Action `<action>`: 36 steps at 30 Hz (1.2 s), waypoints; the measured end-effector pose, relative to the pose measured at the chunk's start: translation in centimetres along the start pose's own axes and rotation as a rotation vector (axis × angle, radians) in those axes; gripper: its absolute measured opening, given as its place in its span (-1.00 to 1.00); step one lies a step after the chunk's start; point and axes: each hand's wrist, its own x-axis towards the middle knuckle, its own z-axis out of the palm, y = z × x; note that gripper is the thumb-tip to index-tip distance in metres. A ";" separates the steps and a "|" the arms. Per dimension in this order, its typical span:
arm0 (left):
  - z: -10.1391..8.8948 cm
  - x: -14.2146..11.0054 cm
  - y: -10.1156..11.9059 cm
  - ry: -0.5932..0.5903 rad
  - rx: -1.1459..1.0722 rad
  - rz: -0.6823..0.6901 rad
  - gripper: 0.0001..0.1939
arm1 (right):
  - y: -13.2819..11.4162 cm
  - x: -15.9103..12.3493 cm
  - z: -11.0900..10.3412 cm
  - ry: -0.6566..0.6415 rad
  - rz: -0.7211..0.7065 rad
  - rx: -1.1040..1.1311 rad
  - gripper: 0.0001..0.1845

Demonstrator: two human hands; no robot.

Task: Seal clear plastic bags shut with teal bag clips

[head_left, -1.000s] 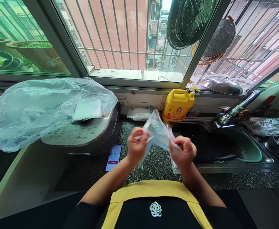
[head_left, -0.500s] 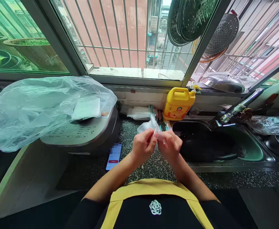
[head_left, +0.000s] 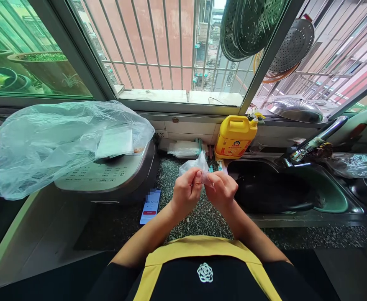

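Note:
Above the speckled counter (head_left: 198,223), a thin clear plastic bag (head_left: 193,164) is pinched between my two hands, its loose part puffing up behind the fingers. My left hand (head_left: 187,188) has thumb and fingers pressed together on one side of the plastic. Close beside it, my right hand (head_left: 222,188) pinches the other side, and a small twist of plastic shows between the fingertips. What the bag contains, if anything, I cannot make out. Behind the bag lies a stack of white folded plastic or paper (head_left: 183,149) against the wall.
Left of my arms lies a phone (head_left: 150,206) showing a timer. Beyond it stands a rice-cooker-like appliance (head_left: 100,175) under a large plastic bag (head_left: 51,133). A yellow jug (head_left: 236,136) stands by the sink (head_left: 337,196), which holds a dark pan (head_left: 274,192). A faucet (head_left: 315,144) reaches over it.
My fingers have shifted slightly on the plastic; the right fingertips sit a bit lower and the gathered twist between the hands looks tighter. Everything else stays in place.

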 end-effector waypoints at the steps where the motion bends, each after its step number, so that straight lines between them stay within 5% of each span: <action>1: 0.0 0.0 0.0 0.009 -0.006 -0.006 -0.77 | 0.0 0.0 0.0 -0.001 0.000 0.000 -0.91; 19: -0.4 -0.5 -0.1 0.072 -0.087 0.005 -0.85 | -0.9 0.8 0.2 -0.053 -0.027 0.030 -0.94; 24: -1.9 0.3 -0.2 0.156 -0.334 -0.072 -0.84 | -0.1 0.4 0.2 -0.137 0.117 0.084 -0.84; 29: -4.3 1.8 -0.7 0.351 -0.617 -0.104 -0.80 | 1.1 -4.5 0.1 -0.377 0.152 -0.004 -0.85; 33: -5.7 3.2 -2.0 0.669 -0.643 -0.041 -0.75 | 0.1 -10.8 -0.3 -0.461 0.133 -0.089 -0.71; 36: -6.9 3.9 -2.8 0.708 -0.616 -0.049 -0.70 | -0.2 -12.6 -1.5 -0.762 0.126 0.140 -0.85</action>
